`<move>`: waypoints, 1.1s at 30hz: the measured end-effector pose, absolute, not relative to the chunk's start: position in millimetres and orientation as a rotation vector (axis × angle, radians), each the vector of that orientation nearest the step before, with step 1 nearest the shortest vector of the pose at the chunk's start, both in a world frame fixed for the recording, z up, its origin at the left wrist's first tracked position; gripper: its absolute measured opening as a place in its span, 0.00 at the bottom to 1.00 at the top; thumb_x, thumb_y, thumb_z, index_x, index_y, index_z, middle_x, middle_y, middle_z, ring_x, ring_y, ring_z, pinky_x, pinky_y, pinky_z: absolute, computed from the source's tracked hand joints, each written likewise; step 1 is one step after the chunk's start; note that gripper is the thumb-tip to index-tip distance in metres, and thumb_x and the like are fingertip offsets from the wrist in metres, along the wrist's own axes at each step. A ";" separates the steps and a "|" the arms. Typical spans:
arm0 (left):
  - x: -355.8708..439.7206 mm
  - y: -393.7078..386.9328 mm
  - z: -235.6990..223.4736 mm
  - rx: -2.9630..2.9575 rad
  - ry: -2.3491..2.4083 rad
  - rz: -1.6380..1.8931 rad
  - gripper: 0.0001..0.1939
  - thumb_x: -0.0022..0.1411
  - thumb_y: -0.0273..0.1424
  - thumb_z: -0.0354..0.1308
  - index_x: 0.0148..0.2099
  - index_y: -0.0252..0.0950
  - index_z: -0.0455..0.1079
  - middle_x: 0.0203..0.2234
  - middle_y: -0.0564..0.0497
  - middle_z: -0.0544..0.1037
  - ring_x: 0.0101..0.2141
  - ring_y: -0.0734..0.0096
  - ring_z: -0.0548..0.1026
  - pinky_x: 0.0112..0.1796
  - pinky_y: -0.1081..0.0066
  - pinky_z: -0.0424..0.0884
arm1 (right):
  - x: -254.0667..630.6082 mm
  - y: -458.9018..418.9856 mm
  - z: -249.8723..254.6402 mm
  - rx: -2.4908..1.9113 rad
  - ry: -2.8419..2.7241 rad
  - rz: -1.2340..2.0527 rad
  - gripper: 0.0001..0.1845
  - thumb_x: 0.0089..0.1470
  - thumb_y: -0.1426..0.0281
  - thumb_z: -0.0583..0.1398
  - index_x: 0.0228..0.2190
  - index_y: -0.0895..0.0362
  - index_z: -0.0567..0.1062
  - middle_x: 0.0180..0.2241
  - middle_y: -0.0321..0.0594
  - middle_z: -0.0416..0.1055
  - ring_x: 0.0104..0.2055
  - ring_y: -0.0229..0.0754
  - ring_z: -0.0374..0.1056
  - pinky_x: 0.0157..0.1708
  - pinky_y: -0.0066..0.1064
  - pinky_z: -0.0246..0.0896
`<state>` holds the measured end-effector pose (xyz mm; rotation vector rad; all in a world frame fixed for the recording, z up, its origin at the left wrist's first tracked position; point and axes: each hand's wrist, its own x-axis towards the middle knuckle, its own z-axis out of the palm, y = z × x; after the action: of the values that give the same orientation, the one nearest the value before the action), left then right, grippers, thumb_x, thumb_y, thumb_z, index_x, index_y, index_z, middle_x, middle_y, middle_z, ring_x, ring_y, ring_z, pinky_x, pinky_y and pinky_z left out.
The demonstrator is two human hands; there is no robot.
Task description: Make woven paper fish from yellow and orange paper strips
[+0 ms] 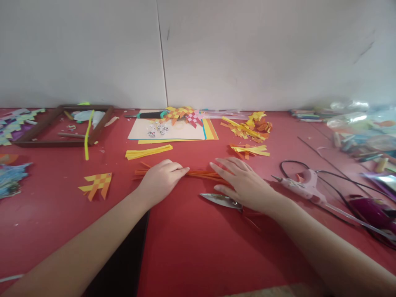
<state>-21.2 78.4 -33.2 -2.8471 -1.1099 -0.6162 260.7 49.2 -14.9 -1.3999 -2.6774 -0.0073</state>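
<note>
A bundle of long orange paper strips point(202, 175) lies crosswise on the red table. Over its left part my left hand point(163, 178) is closed, fingertips on the strips. My right hand point(244, 181) rests across the right end with its fingers spread, hiding that end. Just below it is a pair of scissors point(219, 200), blades pointing left and handles hidden by the hand and wrist. Yellow paper strips point(148, 152) lie behind my left hand, and a yellow and orange strip pile point(252, 150) lies behind the right. A woven checkered paper fish point(96, 185) sits off to the left.
At the right lie a glue gun point(305, 185) with its cord and a purple object point(371, 212). Paper sheets point(139, 128), a green-handled cutter point(151, 115) and paper scraps point(261, 126) line the back. A brown frame point(58, 144) is at back left. Behind stands a pale wall point(216, 53).
</note>
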 end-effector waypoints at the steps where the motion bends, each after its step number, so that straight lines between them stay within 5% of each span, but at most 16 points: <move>1: -21.0 78.3 -32.9 -2.849 -1.114 -0.610 0.15 0.68 0.26 0.51 0.53 0.34 0.73 0.38 0.47 0.80 0.37 0.65 0.73 0.39 0.66 0.71 | 260.6 48.0 -15.6 -1.421 -2.702 0.001 0.33 0.62 0.52 0.51 0.63 0.54 0.60 0.63 0.49 0.60 0.63 0.59 0.55 0.59 0.56 0.56; 9: -20.0 77.5 -32.0 -2.847 -1.124 -0.585 0.15 0.67 0.25 0.52 0.53 0.34 0.73 0.38 0.48 0.80 0.37 0.65 0.73 0.38 0.67 0.71 | 263.1 44.2 -20.1 -1.505 -2.730 0.032 0.38 0.62 0.49 0.49 0.66 0.55 0.53 0.68 0.50 0.47 0.68 0.64 0.45 0.60 0.60 0.52; 13: -20.4 77.6 -31.9 -2.848 -1.107 -0.595 0.15 0.68 0.26 0.51 0.53 0.34 0.73 0.38 0.48 0.80 0.37 0.65 0.73 0.38 0.67 0.71 | 263.6 48.5 -17.0 -1.396 -2.657 0.041 0.27 0.65 0.59 0.49 0.62 0.56 0.62 0.64 0.50 0.58 0.65 0.59 0.52 0.60 0.56 0.55; 17: -20.7 77.1 -31.7 -2.842 -1.086 -0.617 0.14 0.68 0.26 0.50 0.52 0.35 0.74 0.38 0.47 0.80 0.37 0.66 0.73 0.38 0.68 0.71 | 262.6 53.2 -11.9 -1.313 -2.454 0.083 0.15 0.63 0.66 0.54 0.46 0.57 0.75 0.45 0.49 0.73 0.48 0.49 0.67 0.50 0.44 0.66; 22: -20.7 77.2 -31.5 -2.858 -1.087 -0.622 0.15 0.69 0.26 0.49 0.52 0.35 0.73 0.37 0.47 0.80 0.37 0.66 0.72 0.38 0.67 0.70 | 262.8 56.2 -12.7 -1.259 -2.481 0.137 0.10 0.62 0.69 0.56 0.36 0.56 0.77 0.35 0.44 0.74 0.39 0.45 0.67 0.42 0.40 0.66; 33: -21.5 77.6 -31.4 -2.868 -1.090 -0.598 0.15 0.69 0.26 0.49 0.53 0.34 0.73 0.37 0.47 0.80 0.38 0.66 0.72 0.39 0.67 0.70 | 259.6 53.0 -11.2 -1.289 -2.527 0.134 0.12 0.60 0.63 0.58 0.35 0.57 0.78 0.36 0.45 0.72 0.40 0.46 0.65 0.44 0.40 0.64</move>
<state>-21.5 77.6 -31.4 -2.8682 -1.0899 -0.5978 259.6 53.0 -11.2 -1.2894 -2.5265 0.1337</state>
